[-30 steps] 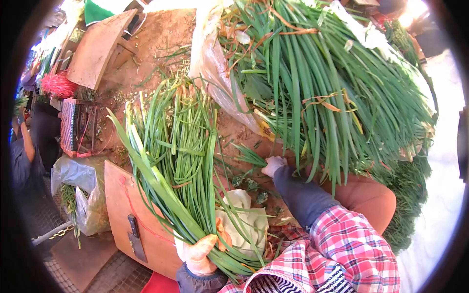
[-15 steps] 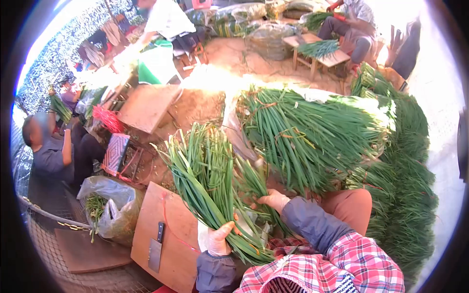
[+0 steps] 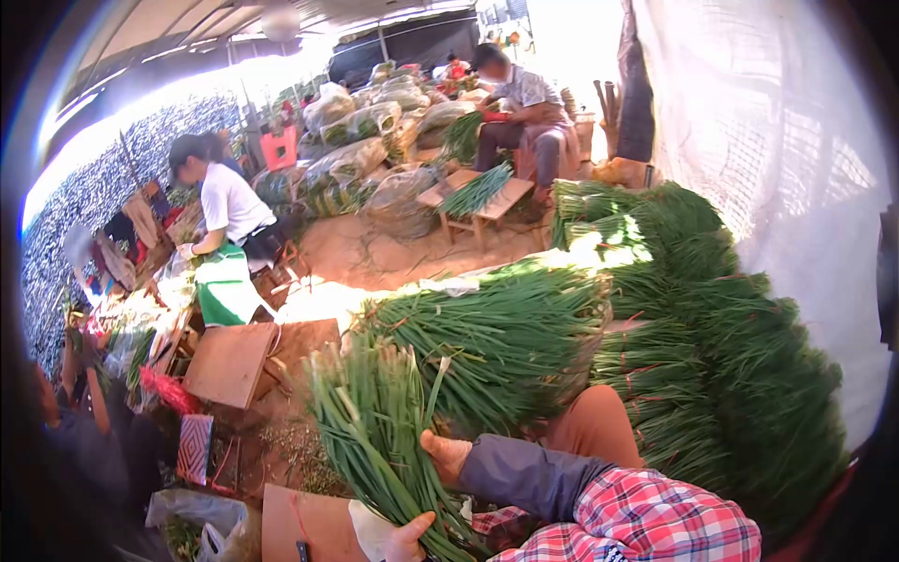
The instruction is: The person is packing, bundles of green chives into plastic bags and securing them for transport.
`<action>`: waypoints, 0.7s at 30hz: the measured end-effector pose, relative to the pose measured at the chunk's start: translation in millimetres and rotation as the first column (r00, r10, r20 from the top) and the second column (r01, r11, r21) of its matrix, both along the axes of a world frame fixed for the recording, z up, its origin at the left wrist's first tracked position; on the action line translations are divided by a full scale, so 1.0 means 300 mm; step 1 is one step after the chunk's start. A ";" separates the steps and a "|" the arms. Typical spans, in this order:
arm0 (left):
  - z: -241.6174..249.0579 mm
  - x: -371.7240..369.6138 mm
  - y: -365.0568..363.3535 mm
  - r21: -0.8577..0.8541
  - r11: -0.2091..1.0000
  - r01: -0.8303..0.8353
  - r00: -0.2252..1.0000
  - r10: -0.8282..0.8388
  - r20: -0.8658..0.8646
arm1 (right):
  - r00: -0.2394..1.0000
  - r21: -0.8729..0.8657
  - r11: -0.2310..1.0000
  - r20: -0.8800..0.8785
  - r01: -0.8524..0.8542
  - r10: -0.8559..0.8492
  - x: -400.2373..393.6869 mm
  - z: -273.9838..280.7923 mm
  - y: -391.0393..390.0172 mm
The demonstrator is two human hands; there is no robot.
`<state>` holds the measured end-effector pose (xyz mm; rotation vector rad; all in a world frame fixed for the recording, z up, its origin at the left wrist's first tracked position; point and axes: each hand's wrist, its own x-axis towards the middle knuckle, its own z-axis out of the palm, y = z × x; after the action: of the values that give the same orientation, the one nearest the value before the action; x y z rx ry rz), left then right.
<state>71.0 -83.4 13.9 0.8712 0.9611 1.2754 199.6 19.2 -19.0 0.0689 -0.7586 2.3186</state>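
Note:
A thick bunch of garlic chives (image 3: 375, 436) leans upright in front of me, cut ends toward the top and leaves hanging down. My left hand (image 3: 409, 539) is closed around its lower leaves, thumb on top. Higher up on the right side, my right hand (image 3: 447, 456) is closed on the bunch, with its fingers partly hidden behind the leaves. Just beyond lies a large heap of garlic chives (image 3: 496, 328). A wooden board (image 3: 323, 525) sits left of my left hand, with a knife handle (image 3: 302, 551) at the frame's bottom edge.
Tied bundles of chives (image 3: 693, 347) are stacked along the right wall. To the left are a plastic bag (image 3: 211, 525), a woven-top stool (image 3: 195, 448), red twine (image 3: 169, 389) and a low table (image 3: 229, 363). Several people work around; one seated person (image 3: 529, 112) is at the back.
My view has tilted up, showing more of the back. The separate small bundle in my right hand now rests against the main bunch. My left hand still grips the leaves.

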 end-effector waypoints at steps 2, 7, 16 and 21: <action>-0.006 0.024 0.029 -0.121 0.976 0.180 0.981 -0.168 0.102 | 0.998 -0.104 0.994 -0.058 -0.020 0.014 0.007 -0.053 -0.003; -0.014 0.006 -0.021 -0.356 0.889 0.287 0.942 -0.196 0.272 | 0.985 -0.225 0.964 -0.133 -0.138 0.110 0.049 -0.060 0.000; 0.195 -0.024 -0.004 -0.109 0.973 0.205 0.592 -0.212 -0.777 | 0.990 -0.290 0.946 -0.035 -0.142 0.138 0.019 -0.021 0.037; 0.074 -0.078 -0.022 0.037 0.990 -0.137 0.961 0.141 -0.238 | 0.993 -0.226 0.968 0.070 0.110 -0.097 -0.026 -0.010 0.027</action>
<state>47.5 -90.1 36.0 1.0040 1.2209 1.3202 191.9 27.2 -21.9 -0.1392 -0.5045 2.2998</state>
